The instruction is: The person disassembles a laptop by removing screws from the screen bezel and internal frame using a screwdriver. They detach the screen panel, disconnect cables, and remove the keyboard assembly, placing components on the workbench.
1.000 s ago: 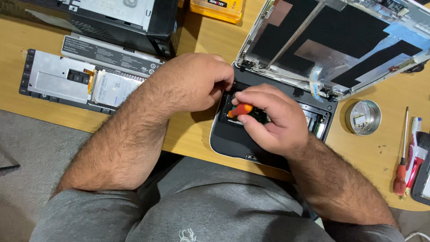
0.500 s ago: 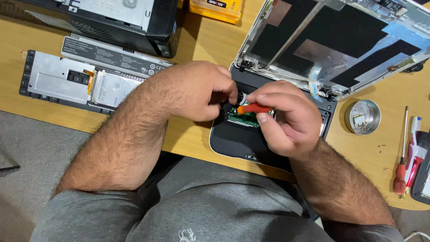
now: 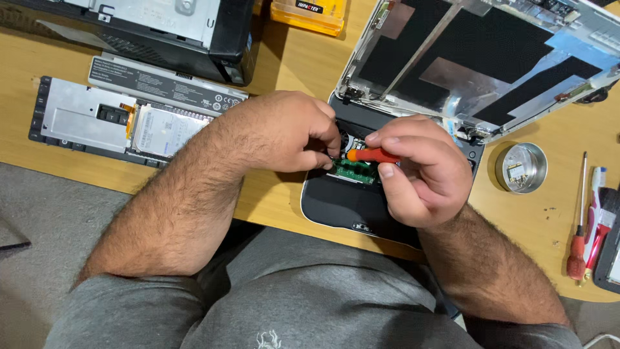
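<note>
Hands are seen over an opened laptop base (image 3: 361, 207); an orange-handled screwdriver (image 3: 373, 155) is pinched by the right hand (image 3: 420, 174), best kept upright; a green circuit board (image 3: 355, 171) is steadied by the left hand (image 3: 284, 132), fingers curled.

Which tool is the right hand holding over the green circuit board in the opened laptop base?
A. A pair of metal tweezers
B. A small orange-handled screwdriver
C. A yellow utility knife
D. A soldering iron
B: the right hand grips a small orange-handled screwdriver lying just above the green circuit board, with the left hand beside it.
</note>
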